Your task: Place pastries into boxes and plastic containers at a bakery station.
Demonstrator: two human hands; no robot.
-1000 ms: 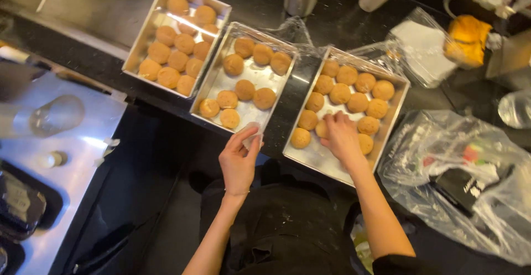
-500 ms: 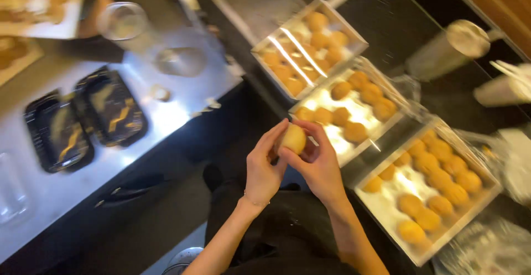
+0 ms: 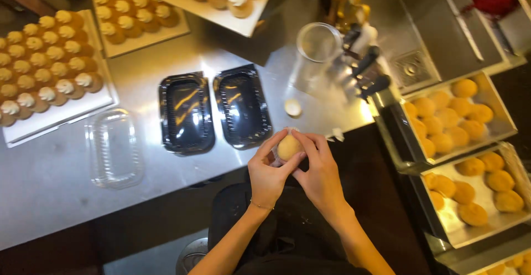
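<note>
One round golden pastry [image 3: 289,146] is held between left hand [image 3: 269,174] and right hand [image 3: 319,171], fingers closed around it; two black trays [image 3: 186,113] are set just beyond.

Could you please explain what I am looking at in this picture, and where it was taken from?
This is no machine: a person wears a camera on the head, looking down at their own two hands. The left hand and right hand together hold a round yellow bun over the edge of a steel counter. On the counter lie two black trays, a clear lid, a clear cup and white trays of topped pastries. At the right, metal pans hold more buns.
</note>
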